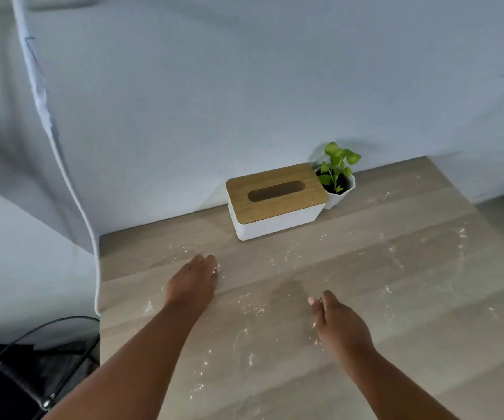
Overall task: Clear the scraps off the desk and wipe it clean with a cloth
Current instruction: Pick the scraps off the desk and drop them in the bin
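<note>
Wooden desk [426,344] against a pale wall, dusted with white scraps [253,310]; no cloth in view.
Left hand [191,286] and right hand [340,324] lie flat and empty; bare-handed sweeping could smear crumbs or push them toward the tissue box [275,201].

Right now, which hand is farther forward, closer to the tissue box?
The left hand. It reaches farther up the desk, fingers flat among white crumbs, just short of the tissue box. The right hand sits farther back.

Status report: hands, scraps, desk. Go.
Left hand flat on the desk, right hand open just above it, both empty. White scraps scattered across the top. No cloth seen. Tissue box and potted plant at the back edge.
</note>
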A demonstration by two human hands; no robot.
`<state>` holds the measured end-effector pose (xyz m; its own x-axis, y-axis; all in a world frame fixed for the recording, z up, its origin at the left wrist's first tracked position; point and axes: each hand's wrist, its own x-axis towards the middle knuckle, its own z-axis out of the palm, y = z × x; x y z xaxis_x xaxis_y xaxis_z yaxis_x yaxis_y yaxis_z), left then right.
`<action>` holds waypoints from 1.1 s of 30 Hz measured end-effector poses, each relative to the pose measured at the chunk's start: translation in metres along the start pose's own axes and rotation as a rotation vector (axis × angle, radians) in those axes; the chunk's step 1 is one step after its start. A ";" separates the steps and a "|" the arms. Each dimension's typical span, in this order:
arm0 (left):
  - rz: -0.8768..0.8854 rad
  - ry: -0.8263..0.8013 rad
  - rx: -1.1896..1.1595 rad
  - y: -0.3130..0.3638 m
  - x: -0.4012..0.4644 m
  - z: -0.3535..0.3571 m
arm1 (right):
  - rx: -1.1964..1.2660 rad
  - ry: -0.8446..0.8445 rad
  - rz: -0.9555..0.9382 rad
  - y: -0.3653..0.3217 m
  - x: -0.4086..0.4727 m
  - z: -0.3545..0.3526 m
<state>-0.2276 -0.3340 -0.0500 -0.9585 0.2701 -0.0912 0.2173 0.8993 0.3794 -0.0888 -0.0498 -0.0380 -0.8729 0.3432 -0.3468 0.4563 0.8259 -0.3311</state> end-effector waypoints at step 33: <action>-0.507 -0.311 -1.017 0.308 -0.135 0.045 | 1.112 0.198 0.364 0.161 -0.124 -0.099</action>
<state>-0.0231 -0.0781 0.0379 -0.7760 0.1595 -0.6102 -0.5577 0.2785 0.7820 0.0759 0.0848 0.0390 -0.6275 0.6214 -0.4691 0.4975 -0.1436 -0.8555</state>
